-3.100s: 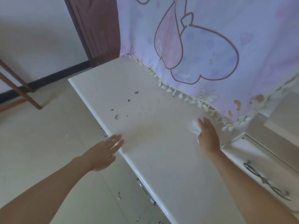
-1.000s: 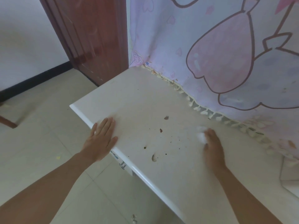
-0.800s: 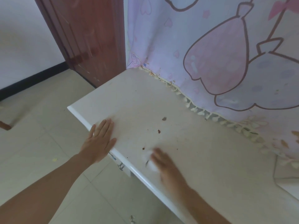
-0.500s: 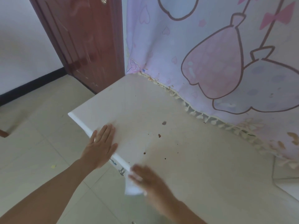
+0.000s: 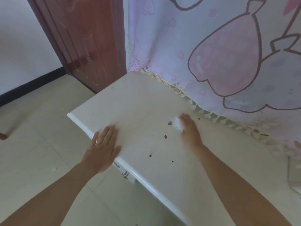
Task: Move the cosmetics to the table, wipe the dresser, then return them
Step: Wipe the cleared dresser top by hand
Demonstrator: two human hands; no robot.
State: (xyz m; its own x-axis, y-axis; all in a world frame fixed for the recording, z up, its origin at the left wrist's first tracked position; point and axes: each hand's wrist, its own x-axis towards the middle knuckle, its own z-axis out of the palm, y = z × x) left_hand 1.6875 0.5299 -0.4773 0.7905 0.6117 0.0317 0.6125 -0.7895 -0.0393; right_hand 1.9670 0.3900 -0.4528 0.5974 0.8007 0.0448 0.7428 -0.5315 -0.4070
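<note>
The white dresser top point(image 5: 138, 108) fills the middle of the view, with small brown specks and stains point(image 5: 165, 136) scattered on it. My right hand point(image 5: 189, 130) presses a crumpled white tissue point(image 5: 176, 123) flat against the top, close to the fringed cloth at the back; the hand is motion-blurred. At the front edge near the left corner, my left hand point(image 5: 104, 149) rests flat with its fingers straight. No cosmetics are in view.
A pink and lilac cartoon-print cloth point(image 5: 219, 54) with a fringe hangs behind the dresser. A dark red wooden door point(image 5: 84, 38) stands at the back left. Metal drawer handles point(image 5: 125, 174) show under the front edge. Beige tiled floor point(image 5: 32, 144) lies to the left.
My right hand swept the tissue from the back to the front edge and off it, then returned to the back near the fringe. My left hand stayed at the front edge.
</note>
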